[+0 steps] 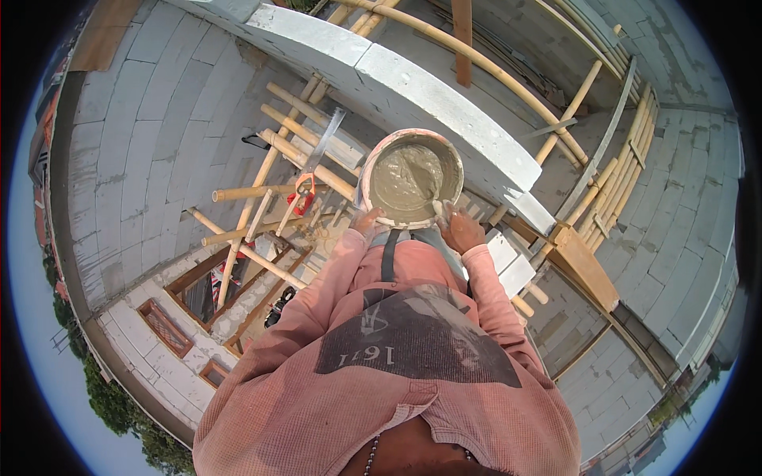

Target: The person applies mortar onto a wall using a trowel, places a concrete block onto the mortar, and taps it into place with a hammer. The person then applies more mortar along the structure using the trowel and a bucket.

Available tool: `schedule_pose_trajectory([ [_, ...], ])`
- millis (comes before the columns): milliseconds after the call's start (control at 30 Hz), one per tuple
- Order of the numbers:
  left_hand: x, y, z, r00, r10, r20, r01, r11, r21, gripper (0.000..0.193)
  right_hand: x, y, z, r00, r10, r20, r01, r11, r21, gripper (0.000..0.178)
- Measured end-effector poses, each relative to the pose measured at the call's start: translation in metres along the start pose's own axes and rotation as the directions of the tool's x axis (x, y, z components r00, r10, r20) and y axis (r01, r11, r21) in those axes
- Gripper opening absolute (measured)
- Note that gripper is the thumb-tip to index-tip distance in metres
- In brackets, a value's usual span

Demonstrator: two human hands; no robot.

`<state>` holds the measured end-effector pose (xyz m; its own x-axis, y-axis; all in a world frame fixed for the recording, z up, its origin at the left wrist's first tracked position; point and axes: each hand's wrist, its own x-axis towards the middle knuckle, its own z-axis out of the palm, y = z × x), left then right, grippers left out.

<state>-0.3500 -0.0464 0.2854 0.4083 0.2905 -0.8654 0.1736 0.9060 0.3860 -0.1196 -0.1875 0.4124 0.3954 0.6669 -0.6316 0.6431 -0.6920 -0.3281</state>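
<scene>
A round bucket [458,159] with a mortar-smeared rim is in front of my waist, and wet grey mortar [406,176] lies inside it. My left hand [369,222] is closed on the near left side of the bucket. On the near right side, my right hand [463,230] grips the bucket too, with the fingers partly hidden. Beside the right fingers, a small pale piece [437,208] shows at the inner rim; I cannot make out what it is. A handsaw [324,141] with an orange handle rests on the bamboo poles to the left.
A pale block wall [381,71] runs diagonally just beyond the bucket. Bamboo poles [274,155] cross at the left, over a drop. More bamboo [627,170] leans at the right, near a wooden beam [583,266]. White blocks [508,262] are beside my right forearm.
</scene>
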Motion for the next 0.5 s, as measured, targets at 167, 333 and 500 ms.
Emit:
schedule_pose_trajectory([
  [167, -0.016, 0.004, 0.01, 0.998, 0.066, -0.003, -0.066, 0.996, -0.051, 0.039, -0.002, 0.014, 0.013, 0.992, -0.052, -0.112, 0.056, 0.998, 0.031, 0.058],
  [333, -0.026, 0.008, 0.014, 0.998, 0.052, -0.03, -0.053, 0.997, -0.062, 0.04, 0.007, 0.024, 0.027, 0.977, -0.154, -0.144, 0.158, 0.987, 0.016, 0.056],
  [500, -0.029, 0.009, 0.017, 0.998, 0.045, -0.031, -0.045, 0.999, 0.0, 0.055, 0.0, -0.006, 0.0, 0.995, -0.102, -0.015, 0.097, 0.978, -0.184, 0.054],
])
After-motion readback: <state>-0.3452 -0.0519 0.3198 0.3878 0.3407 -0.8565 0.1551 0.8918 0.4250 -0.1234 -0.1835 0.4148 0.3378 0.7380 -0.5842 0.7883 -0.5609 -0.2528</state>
